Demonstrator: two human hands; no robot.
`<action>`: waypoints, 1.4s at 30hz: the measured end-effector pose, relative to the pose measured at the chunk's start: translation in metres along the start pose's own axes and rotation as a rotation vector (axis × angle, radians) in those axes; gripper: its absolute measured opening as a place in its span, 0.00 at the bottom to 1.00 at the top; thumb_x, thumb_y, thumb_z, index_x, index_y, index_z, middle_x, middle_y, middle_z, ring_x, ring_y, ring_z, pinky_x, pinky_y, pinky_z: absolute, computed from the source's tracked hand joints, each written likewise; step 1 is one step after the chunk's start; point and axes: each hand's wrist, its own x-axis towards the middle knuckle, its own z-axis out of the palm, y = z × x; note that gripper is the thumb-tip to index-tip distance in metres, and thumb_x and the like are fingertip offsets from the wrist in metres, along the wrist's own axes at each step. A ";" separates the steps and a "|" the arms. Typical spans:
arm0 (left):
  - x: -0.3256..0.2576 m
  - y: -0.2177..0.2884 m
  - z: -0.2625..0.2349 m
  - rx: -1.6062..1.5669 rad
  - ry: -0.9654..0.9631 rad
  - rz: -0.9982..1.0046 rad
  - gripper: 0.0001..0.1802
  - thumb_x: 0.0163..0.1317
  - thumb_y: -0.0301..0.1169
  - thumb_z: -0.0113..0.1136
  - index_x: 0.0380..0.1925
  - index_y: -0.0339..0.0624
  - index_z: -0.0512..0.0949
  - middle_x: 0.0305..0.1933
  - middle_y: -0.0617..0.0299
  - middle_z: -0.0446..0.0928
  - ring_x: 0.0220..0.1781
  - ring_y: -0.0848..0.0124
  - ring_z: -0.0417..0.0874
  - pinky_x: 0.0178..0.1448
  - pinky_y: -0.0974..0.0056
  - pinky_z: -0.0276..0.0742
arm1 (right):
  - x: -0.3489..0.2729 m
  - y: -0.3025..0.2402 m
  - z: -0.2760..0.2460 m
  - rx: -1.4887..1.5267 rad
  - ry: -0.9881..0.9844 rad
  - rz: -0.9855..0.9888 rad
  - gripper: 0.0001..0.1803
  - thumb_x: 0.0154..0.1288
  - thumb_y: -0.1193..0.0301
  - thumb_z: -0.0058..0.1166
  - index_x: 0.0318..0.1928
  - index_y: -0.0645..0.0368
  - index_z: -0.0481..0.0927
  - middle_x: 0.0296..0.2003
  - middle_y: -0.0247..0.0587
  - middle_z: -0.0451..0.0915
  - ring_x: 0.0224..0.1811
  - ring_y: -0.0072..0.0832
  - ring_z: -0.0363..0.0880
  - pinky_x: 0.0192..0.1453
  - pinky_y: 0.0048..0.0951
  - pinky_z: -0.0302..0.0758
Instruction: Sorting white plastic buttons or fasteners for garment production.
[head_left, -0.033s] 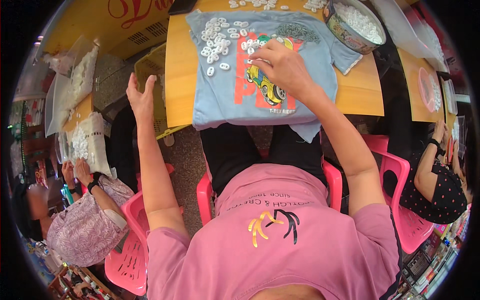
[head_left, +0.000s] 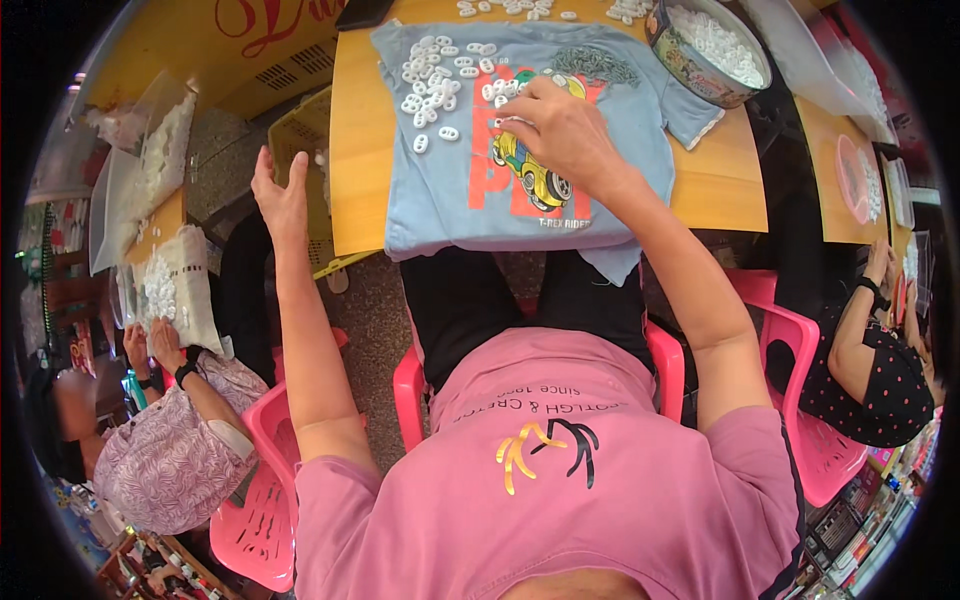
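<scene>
A blue printed T-shirt (head_left: 440,210) lies spread over the table in front of me. Loose white oval plastic pieces (head_left: 430,95), each with two dark holes, are scattered on its upper left. My right hand (head_left: 565,135) is over the shirt's print, thumb and forefinger pinched together, with a small white piece (head_left: 498,122) showing at the fingertips. Just beyond that hand is a heap of small grey-green pieces (head_left: 597,67), too fine to name. My left hand (head_left: 282,195) hangs beside the table's left edge, fingers apart, with nothing in it.
A round tub (head_left: 735,95) full of white pieces stands at the table's far right. Below the left side sits a yellow crate (head_left: 300,140). People work on both sides: one's hands (head_left: 165,345) at left, another's hand (head_left: 880,268) at right. Pink chairs (head_left: 255,500) flank me.
Both hands have shifted only very slightly leftward. Everything else looks the same.
</scene>
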 end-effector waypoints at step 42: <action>-0.149 0.210 0.076 -0.992 -0.724 -0.225 0.08 0.69 0.27 0.57 0.44 0.35 0.76 0.35 0.64 0.79 0.36 0.80 0.79 0.42 0.73 0.78 | -0.064 -0.014 -0.061 0.500 0.039 0.274 0.07 0.63 0.75 0.61 0.39 0.66 0.80 0.30 0.35 0.80 0.29 0.18 0.77 0.33 0.21 0.74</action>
